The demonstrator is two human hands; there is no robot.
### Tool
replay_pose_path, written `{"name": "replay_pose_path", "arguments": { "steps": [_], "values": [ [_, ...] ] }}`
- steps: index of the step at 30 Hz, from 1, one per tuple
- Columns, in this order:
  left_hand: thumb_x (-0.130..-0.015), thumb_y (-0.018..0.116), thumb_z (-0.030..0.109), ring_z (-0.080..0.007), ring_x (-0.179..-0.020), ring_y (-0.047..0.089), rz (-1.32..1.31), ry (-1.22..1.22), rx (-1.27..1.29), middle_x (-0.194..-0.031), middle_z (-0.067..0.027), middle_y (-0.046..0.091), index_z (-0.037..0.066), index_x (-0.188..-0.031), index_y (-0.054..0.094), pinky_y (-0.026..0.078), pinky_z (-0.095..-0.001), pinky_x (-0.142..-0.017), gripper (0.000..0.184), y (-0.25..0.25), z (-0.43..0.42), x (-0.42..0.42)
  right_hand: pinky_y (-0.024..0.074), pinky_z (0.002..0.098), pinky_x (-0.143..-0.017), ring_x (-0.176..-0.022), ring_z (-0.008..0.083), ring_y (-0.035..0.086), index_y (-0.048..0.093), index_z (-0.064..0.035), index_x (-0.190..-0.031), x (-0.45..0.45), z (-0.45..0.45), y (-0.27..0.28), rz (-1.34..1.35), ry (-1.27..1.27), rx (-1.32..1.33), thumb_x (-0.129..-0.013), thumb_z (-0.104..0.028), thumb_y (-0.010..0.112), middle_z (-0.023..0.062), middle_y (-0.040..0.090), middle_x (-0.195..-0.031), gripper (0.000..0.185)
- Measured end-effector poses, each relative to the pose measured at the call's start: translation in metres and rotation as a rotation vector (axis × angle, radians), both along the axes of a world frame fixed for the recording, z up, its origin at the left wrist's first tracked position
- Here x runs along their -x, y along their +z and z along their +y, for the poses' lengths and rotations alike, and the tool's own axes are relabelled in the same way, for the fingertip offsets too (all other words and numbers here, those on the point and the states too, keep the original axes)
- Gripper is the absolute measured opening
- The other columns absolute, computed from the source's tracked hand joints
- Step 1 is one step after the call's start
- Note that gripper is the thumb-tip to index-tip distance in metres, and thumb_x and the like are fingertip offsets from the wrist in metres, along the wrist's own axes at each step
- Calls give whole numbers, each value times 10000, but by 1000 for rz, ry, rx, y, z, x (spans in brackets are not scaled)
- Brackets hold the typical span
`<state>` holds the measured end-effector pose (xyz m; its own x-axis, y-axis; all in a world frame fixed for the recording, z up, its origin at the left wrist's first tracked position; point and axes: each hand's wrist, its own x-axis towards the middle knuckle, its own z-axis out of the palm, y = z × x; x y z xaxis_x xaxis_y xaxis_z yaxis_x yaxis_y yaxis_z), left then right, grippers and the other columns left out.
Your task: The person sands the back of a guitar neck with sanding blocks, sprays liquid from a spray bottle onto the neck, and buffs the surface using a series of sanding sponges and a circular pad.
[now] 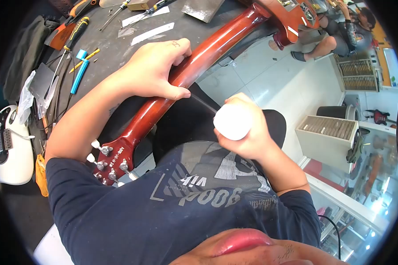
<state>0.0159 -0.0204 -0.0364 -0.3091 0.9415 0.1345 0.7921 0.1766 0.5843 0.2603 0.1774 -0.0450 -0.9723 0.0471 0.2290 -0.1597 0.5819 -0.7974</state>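
Note:
A glossy reddish-brown electric guitar lies face down at a slant, the back of its neck [152, 112] turned up. My left hand [157, 68] is closed round the neck near its middle, thumb toward me and fingers over the far side. In my right hand [247, 128] is a tool with a thick white rounded handle [233, 121]. Its thin dark shaft [204, 104] points at the neck's near edge, close to my left thumb. I cannot tell whether the tip touches, and its kind is hidden. The headstock [117, 161] with white-button tuners lies by my left elbow.
On the dark workbench [106, 48] lie screwdrivers [77, 33], a blue marker [79, 77], white strips [152, 34] and a metal plate [202, 9]. A white guitar body [15, 150] stands at left. Another person [340, 39] sits at upper right. A drawer box [327, 137] and glass case are right.

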Motion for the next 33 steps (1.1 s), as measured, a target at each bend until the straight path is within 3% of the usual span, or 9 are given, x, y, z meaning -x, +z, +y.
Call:
{"name": "replay_pose_path", "arguments": {
  "steps": [5, 9, 12, 16, 19, 21, 26, 29, 33],
  "values": [
    [-633, 939, 411, -362, -890, 686, 13, -11, 18, -949, -138, 669, 59, -1164, 586, 540, -471, -788, 728, 2, -1, -1, 555, 299, -743, -826, 116, 679, 735, -25, -1037, 8, -8, 0, -206, -239, 488, -834, -28, 796, 44, 743, -1005, 212],
    [-625, 925, 419, -332, -808, 625, 20, -20, -39, -870, -104, 576, 27, -1162, 604, 496, -425, -732, 738, -6, 0, 1, 572, 300, -765, -822, 97, 693, 702, -35, -992, 14, 12, -6, -171, -395, 450, -852, -73, 816, 12, 742, -881, 184],
    [-631, 931, 418, -344, -841, 648, 0, -15, -4, -902, -115, 608, 34, -1155, 597, 512, -438, -750, 731, 0, 0, 0, 563, 314, -747, -812, 138, 704, 702, -26, -958, 6, -5, -3, -226, -241, 470, -792, -68, 834, 40, 741, -879, 216],
    [-631, 935, 415, -345, -841, 648, 8, -20, -17, -907, -117, 610, 36, -1165, 594, 514, -445, -752, 738, -1, 0, 0, 556, 338, -767, -820, 183, 697, 685, -34, -944, 9, -17, -14, 99, 12, 127, -745, -49, 852, 65, 714, -891, 261],
    [-623, 934, 411, -335, -809, 624, 12, -18, -31, -879, -107, 582, 33, -1178, 598, 500, -438, -737, 750, -4, -1, -1, 556, 310, -745, -815, 141, 692, 676, -26, -961, 11, -17, -10, -146, -309, 474, -793, -44, 841, 50, 723, -899, 236],
    [-622, 935, 411, -334, -808, 621, 20, -15, -34, -879, -106, 582, 36, -1181, 599, 499, -440, -738, 753, -4, -2, 0, 561, 292, -725, -798, 118, 683, 681, -10, -978, 16, -8, -10, -125, -391, 489, -858, -59, 823, 23, 714, -886, 193],
    [-651, 945, 410, -365, -900, 686, 6, 2, 44, -968, -131, 668, 58, -1161, 574, 541, -464, -789, 722, 3, 0, -3, 552, 308, -766, -849, 133, 671, 702, -4, -974, 11, -16, -22, -29, -311, 504, -831, -65, 825, 33, 701, -855, 198],
    [-655, 949, 407, -365, -894, 685, 12, -10, 38, -958, -131, 670, 64, -1171, 575, 541, -466, -785, 723, 4, -1, -2, 559, 314, -794, -859, 153, 684, 718, -10, -970, 12, -11, -18, 8, -148, 140, -813, -91, 841, 52, 713, -865, 215],
    [-657, 951, 412, -365, -896, 689, 22, -7, 25, -954, -132, 672, 64, -1177, 581, 542, -466, -785, 727, 2, -1, -2, 582, 315, -768, -827, 133, 719, 714, -1, -986, 21, -4, -22, -81, -375, 467, -836, -99, 835, 47, 758, -907, 216]
  ]
}}
